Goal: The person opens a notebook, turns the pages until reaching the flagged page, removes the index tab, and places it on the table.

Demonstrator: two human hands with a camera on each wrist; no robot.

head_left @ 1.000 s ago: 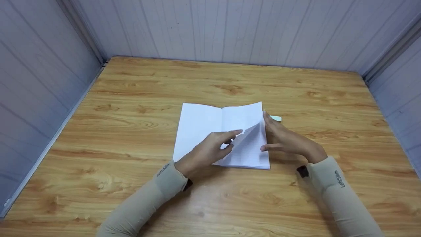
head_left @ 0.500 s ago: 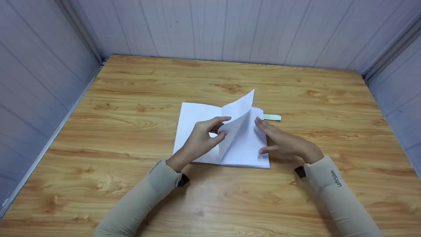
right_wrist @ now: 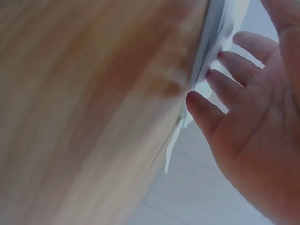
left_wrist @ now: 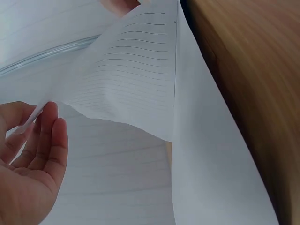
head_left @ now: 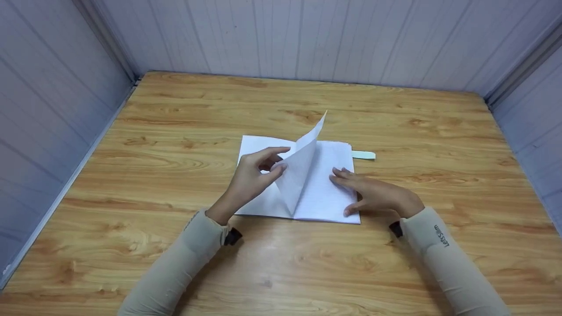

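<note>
An open notebook (head_left: 327, 202) with white lined pages lies on the wooden table. One page (head_left: 298, 169) stands raised and bent near the spine. My left hand (head_left: 252, 173) pinches that page by its edge between thumb and fingers; in the left wrist view the page (left_wrist: 126, 79) curves from the left hand (left_wrist: 35, 159) toward the spine, its ruled lines showing. My right hand (head_left: 373, 191) rests with fingers extended over the right edge of the right-hand page. In the right wrist view the right hand (right_wrist: 253, 117) has its fingers spread, fingertips at the notebook's edge.
A pale green strip (head_left: 363, 155) sticks out past the notebook's right side near its top. Wood-grain table (head_left: 197, 109) surrounds the notebook. Pale panelled walls (head_left: 281, 39) close off the back and both sides.
My left hand has lifted the page from the right side and drawn it leftward until it stands up. The right hand has slid slightly left and toward me, uncovering the green strip.
</note>
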